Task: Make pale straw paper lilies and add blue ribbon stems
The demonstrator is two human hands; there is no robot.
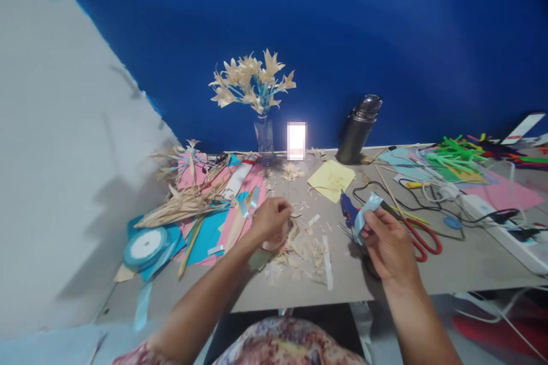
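My right hand (389, 242) pinches a piece of light blue ribbon (369, 211) between thumb and fingers, at the right of the table's middle. Just behind that ribbon lies a blue glue gun (349, 210), and red-handled scissors (428, 242) rest to the right of the hand. My left hand (274, 219) is closed, its fingertips together above scattered husk scraps (306, 251); what it grips, if anything, I cannot make out. Left of it are dried husk strips (184, 205), coloured paper (209, 234) and a roll of light blue ribbon (146, 248).
A glass vase (264, 138) of husk flowers (252, 80) and a dark thermos (359, 128) stand near the blue wall. Yellow paper (331, 178) lies between them. On the right are green pipe cleaners (458, 151), black cables and a white power strip (505, 234).
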